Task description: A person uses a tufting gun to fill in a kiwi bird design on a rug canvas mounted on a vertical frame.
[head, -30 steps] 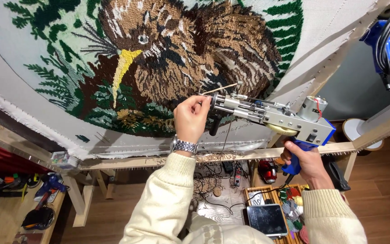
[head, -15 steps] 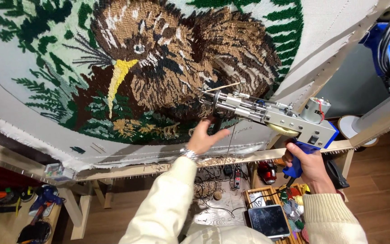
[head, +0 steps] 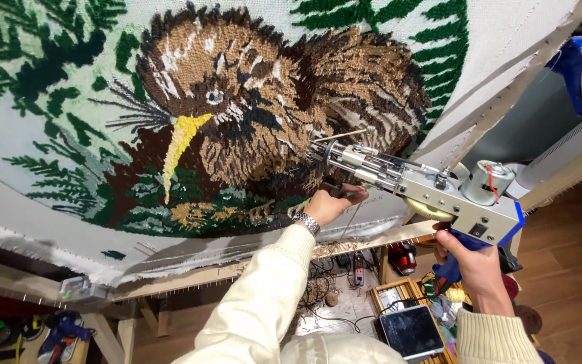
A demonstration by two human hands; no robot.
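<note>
Against the stretched cloth with its tufted brown bird [head: 271,114], the tufting gun [head: 426,189] points left, needle near the pile. It looks heavy and rigid, best carried by its blue handle, where the right hand [head: 476,266] is clamped. The left hand [head: 331,204] curls closed around the front grip under the barrel.

Wooden frame [head: 372,239], tufted bird rug [head: 237,114] stretched across
</note>
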